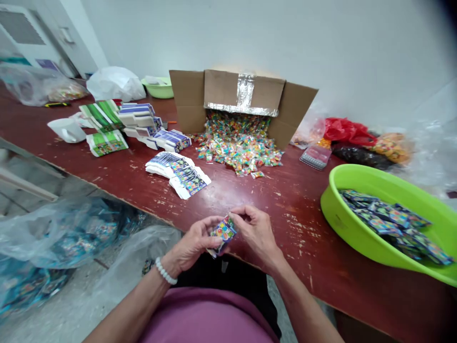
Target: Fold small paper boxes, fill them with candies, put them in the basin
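My left hand (194,245), with a pale bead bracelet at the wrist, is closed round a small printed candy box (224,232) at the table's front edge. My right hand (255,231) pinches at the upper end of that box; what lies between its fingertips is too small to make out. Beyond my hands, a fanned stack of flat printed cartons (180,171) rests on the table. Behind it, small wrapped candies (243,150) spill out of an open cardboard box (243,93) lying with its mouth toward me.
At right stands a green basin (332,205) with several dark printed packets (389,216). More flat cartons (143,121) and a white mug (67,129) are at left. Bags of blue packets (78,243) lie below the dark red table (293,205). Plastic bags (348,131) sit back right.
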Demonstrator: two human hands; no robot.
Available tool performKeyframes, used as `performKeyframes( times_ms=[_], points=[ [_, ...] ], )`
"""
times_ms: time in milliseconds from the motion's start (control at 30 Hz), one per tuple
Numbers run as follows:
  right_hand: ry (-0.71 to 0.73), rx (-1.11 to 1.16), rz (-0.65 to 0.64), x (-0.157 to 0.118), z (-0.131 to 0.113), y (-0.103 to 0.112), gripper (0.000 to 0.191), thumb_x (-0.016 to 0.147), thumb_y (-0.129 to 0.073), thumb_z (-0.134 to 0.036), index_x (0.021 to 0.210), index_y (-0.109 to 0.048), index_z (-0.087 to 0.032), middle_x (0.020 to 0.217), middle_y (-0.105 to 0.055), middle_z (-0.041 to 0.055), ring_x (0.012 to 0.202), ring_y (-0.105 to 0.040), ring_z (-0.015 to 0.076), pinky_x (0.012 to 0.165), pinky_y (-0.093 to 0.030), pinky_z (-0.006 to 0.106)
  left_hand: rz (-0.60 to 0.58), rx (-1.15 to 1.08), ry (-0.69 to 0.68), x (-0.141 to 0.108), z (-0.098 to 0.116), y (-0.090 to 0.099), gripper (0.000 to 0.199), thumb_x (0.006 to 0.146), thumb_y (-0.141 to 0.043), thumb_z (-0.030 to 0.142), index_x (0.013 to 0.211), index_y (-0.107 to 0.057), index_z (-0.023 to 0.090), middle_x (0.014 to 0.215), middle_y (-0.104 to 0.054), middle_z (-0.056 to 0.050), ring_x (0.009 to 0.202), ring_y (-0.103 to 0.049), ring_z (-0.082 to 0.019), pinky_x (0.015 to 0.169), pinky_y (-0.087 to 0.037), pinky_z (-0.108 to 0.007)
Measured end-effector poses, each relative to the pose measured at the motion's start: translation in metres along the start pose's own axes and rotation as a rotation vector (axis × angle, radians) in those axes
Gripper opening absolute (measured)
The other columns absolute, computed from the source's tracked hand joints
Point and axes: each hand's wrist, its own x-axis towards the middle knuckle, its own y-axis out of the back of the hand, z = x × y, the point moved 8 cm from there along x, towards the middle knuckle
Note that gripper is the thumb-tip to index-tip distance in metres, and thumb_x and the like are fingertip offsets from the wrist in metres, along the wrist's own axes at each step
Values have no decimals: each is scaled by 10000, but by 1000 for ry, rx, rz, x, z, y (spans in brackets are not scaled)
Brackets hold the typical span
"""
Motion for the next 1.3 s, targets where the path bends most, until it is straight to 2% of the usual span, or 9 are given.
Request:
performKeyframes(
  times_ms=[100, 233, 367, 500, 633, 800, 933, 1167, 1300],
  points=[
    [82, -158, -48, -4, -18, -9, 95, 850, -649, -281, 844, -742, -260, 811, -738, 18, 787, -631, 214, 754, -446, 340, -129, 44, 17, -6, -8, -15, 392, 754, -761, 239, 1100, -622, 119, 901, -677, -79, 698, -652, -152, 631, -530, -252],
    [119, -210, -82, -7, -26, -14, 175, 890, -605, -337, 818, -744, -259, 959, -698, 48, 985, -572, 246, 910, -396, 401, -77, 8, -29, -8, -3, -9, 411, 787, -716, 267, 1159, -566, 179, 889, -676, -50, 641, -657, -157, 611, -528, -273],
    [-6, 199, -194, -10, -12, -25, 212, 896, -585, -384, 905, -743, -243, 1066, -631, 50, 1000, -584, 205, 895, -438, 349, 8, -27, 0, -7, 4, 0, 385, 830, -655, 373, 1152, -573, 179, 820, -667, -46, 565, -635, -169, 503, -514, -277],
    [-278, 662, -134, -15, 13, -34, 405, 776, -745, -395, 1143, -643, -258, 1055, -653, 29, 807, -605, 149, 701, -488, 271, 142, -102, 72, -5, -1, 7, 439, 890, -522, 515, 994, -645, 107, 745, -670, -86, 534, -612, -172, 462, -525, -292],
    [-417, 805, -322, -24, 17, -64, 405, 724, -796, -402, 1068, -661, -237, 936, -690, 23, 695, -621, 153, 619, -496, 281, 184, 17, -53, -7, 5, 8, 406, 831, -643, 477, 1025, -657, 120, 765, -681, -64, 552, -607, -156, 439, -521, -256],
    [22, 381, -50, -13, -6, -36, 154, 841, -688, -356, 868, -757, -220, 836, -730, 31, 765, -654, 175, 722, -501, 292, 138, -72, 11, -9, 4, 7, 449, 842, -618, 560, 1004, -650, 143, 757, -677, -50, 530, -620, -157, 427, -529, -262],
    [240, 147, -164, -14, -26, -36, 177, 902, -612, -316, 946, -773, -255, 887, -755, 31, 803, -678, 183, 793, -507, 314, 54, -212, 239, -7, -8, 1, 580, 875, -494, 644, 1007, -662, 105, 696, -675, -80, 457, -624, -189, 380, -518, -297],
    [-232, 578, -229, -4, 2, -54, 114, 750, -756, -286, 805, -742, -187, 938, -763, 55, 819, -701, 198, 731, -546, 310, 208, -227, 105, 1, 2, 8, 475, 923, -480, 552, 1080, -657, 140, 684, -673, -50, 452, -596, -152, 394, -507, -264],
    [-224, 439, -186, 2, 7, -54, 114, 786, -722, -289, 829, -748, -187, 878, -759, 54, 785, -693, 192, 729, -538, 313, 260, -185, 108, 3, 2, 18, 504, 904, -494, 582, 854, -670, 112, 634, -651, -58, 451, -588, -141, 387, -477, -229]
  ],
)
